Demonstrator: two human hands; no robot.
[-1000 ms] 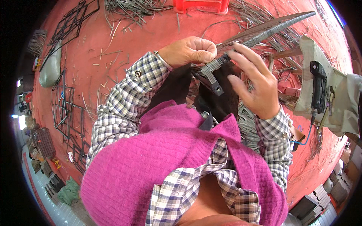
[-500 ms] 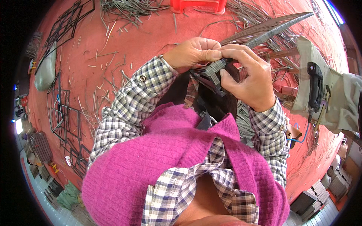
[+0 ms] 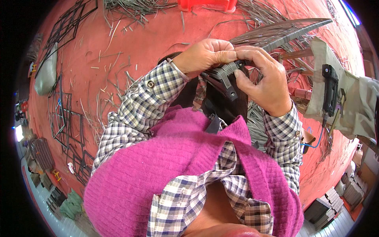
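A dark frame wrapped in flat grey strips leans over my lap, with its woven corner (image 3: 226, 74) between my hands. Beyond it, the wrapped edge and strung strips of the panel (image 3: 282, 37) stretch to the upper right. My left hand (image 3: 207, 57) is closed in a pinch above the corner; what its fingertips hold is too small to make out. My right hand (image 3: 268, 77) grips the woven corner, its thumb against the near side and its index finger reaching over to my left fingertips. A dark end with a small round hole shows below the weave.
Cut strips (image 3: 138, 8) lie scattered over the red floor. Bare black metal frames (image 3: 65, 118) lie at the left, near a pale wrapped bundle (image 3: 46, 77). A red plastic stool (image 3: 207, 4) is at the top. At right, a black power tool (image 3: 330, 91) rests on a cloth-covered stand.
The frame has tilted slightly, so its dark lower end with the hole now shows below the weave. The far panel tip has dropped a little; both hands have shifted slightly right, keeping their grip.
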